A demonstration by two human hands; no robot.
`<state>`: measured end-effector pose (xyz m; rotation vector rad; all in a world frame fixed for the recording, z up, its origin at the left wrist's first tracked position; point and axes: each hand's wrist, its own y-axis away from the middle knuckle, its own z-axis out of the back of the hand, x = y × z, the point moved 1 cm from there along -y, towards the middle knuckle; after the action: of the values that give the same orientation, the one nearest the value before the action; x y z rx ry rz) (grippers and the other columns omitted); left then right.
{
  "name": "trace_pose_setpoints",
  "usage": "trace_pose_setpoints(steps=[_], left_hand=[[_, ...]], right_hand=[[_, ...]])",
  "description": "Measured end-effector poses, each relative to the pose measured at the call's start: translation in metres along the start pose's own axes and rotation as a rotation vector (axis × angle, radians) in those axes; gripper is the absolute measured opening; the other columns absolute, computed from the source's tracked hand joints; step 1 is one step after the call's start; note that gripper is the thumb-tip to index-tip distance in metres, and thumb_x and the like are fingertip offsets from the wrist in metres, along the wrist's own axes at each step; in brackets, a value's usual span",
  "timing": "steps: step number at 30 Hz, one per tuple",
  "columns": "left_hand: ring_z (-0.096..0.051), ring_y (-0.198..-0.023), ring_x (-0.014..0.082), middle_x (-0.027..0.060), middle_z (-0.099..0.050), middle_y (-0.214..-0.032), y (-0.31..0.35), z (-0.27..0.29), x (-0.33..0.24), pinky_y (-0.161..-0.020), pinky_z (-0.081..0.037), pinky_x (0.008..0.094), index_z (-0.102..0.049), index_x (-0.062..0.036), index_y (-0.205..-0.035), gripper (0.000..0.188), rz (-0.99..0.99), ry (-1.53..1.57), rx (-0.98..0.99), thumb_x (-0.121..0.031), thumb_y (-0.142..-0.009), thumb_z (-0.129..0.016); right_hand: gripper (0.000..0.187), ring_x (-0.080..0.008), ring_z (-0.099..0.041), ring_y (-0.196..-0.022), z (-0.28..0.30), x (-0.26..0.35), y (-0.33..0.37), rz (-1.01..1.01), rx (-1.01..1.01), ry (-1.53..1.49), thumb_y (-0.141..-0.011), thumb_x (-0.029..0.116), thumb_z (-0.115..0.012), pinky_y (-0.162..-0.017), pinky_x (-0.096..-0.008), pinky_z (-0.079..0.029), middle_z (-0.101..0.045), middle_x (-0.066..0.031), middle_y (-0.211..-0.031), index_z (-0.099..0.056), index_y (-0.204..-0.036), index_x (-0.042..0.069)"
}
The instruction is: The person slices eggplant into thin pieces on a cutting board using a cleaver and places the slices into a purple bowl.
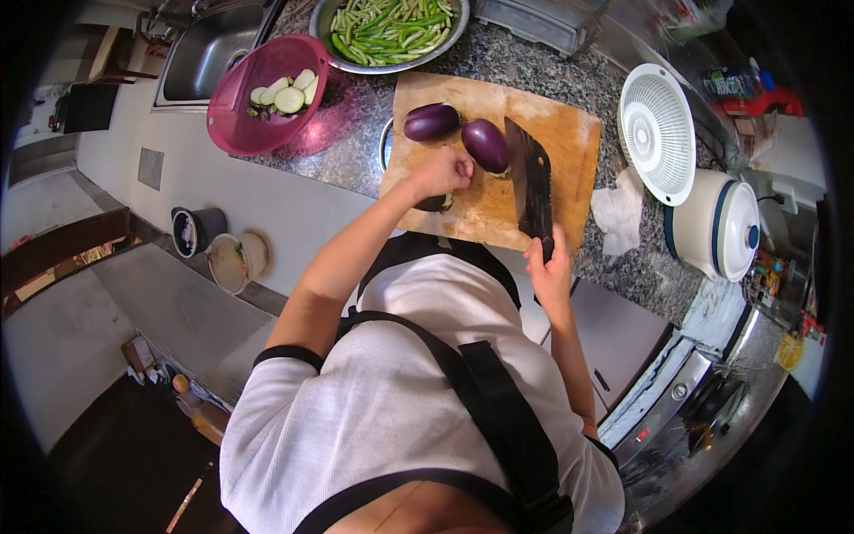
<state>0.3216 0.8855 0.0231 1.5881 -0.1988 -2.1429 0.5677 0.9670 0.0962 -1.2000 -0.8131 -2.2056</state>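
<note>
A wooden cutting board lies on the counter in front of me. My right hand grips a wide, dark-bladed kitchen knife by its handle, the blade pointing away from me over the board's right half. Left of the blade are two purple eggplants, one eggplant close to it and another eggplant farther left. My left hand is above the board with its fingers curled together; what they pinch, if anything, is hidden. Just below that hand sits a dark eggplant piece, partly covered by the wrist.
A pink basin with pale eggplant slices stands at the left, beside the sink. Behind the board is a metal bowl of cut green beans. To the right are a white colander, a crumpled cloth and a lidded white pot.
</note>
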Motion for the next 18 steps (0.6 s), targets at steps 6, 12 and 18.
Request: trace_pose_setpoints(steps=[6,12,18], left_hand=[[-0.052,-0.070,0.0056,-0.0031,-0.055,-0.079,0.051,0.071,0.004,-0.064,-0.042,0.0190,-0.059,-0.0076,-0.088,0.012,-0.004,0.814,-0.073,-0.001,-0.077,-0.062],[-0.053,-0.072,0.0065,0.0004,-0.059,-0.083,0.098,0.229,0.055,-0.062,-0.040,0.0174,-0.061,-0.0033,-0.093,0.011,-0.022,0.579,-0.858,-0.009,-0.083,-0.061],[-0.061,-0.072,0.0134,0.0088,-0.066,-0.079,0.111,0.273,0.101,-0.065,-0.048,0.0273,-0.064,0.0000,-0.088,0.019,0.205,-0.275,-1.318,-0.018,-0.081,-0.066]], right_hand=[[0.018,-0.0067,-0.048,-0.050,0.003,0.001,0.004,-0.056,-0.059,-0.067,-0.091,0.011,-0.048,-0.045,-0.0218,-0.039,-0.055,-0.0016,-0.065,-0.048,-0.108,0.005],[0.024,-0.0096,-0.052,-0.052,-0.003,0.010,-0.001,-0.090,0.013,-0.041,-0.092,0.012,-0.048,-0.048,-0.0252,-0.042,-0.054,-0.0027,-0.064,-0.046,-0.115,0.007],[0.030,-0.0106,-0.053,-0.055,-0.012,0.021,-0.008,-0.050,0.149,0.025,-0.089,0.013,-0.050,-0.051,-0.0278,-0.044,-0.054,-0.0039,-0.066,-0.046,-0.119,0.007]])
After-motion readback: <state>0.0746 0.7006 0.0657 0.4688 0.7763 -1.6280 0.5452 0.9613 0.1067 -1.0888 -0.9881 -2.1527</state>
